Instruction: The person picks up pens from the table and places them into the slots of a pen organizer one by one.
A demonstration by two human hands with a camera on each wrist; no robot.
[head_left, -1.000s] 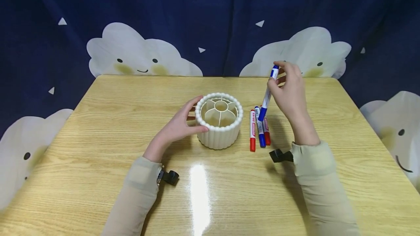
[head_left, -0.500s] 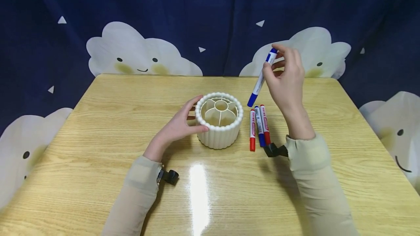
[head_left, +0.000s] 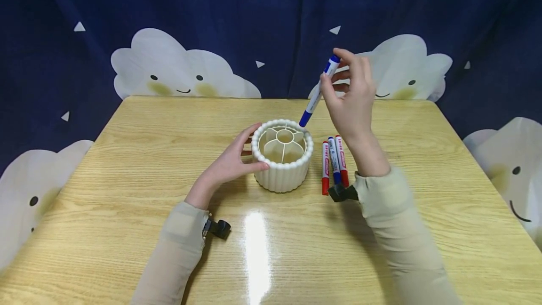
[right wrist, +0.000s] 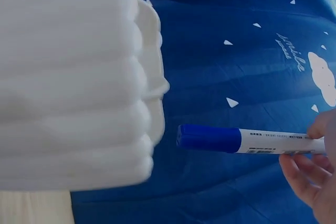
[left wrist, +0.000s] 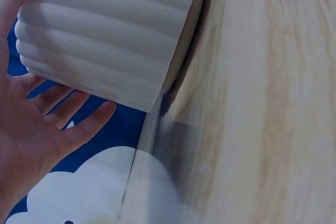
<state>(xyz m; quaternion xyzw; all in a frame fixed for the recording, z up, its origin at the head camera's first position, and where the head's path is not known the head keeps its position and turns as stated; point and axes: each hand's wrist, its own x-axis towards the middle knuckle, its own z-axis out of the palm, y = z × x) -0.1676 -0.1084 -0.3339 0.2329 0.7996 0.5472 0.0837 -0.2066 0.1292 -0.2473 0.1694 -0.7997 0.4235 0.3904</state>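
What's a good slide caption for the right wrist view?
Right hand holding a blue marker near a white pen holder, blue curtain behind.

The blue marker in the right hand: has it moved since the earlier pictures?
Yes: the held blue marker has moved left in the head view, toward the unmoved ribbed cream pen holder.

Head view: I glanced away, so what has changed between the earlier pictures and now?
The right hand moved left and up in the picture, carrying the held blue marker from over the three lying markers towards the white holder; that marker now tilts more. Nothing was newly grasped or released. The left hand stayed at the white holder, which, like the three lying markers, kept its place.
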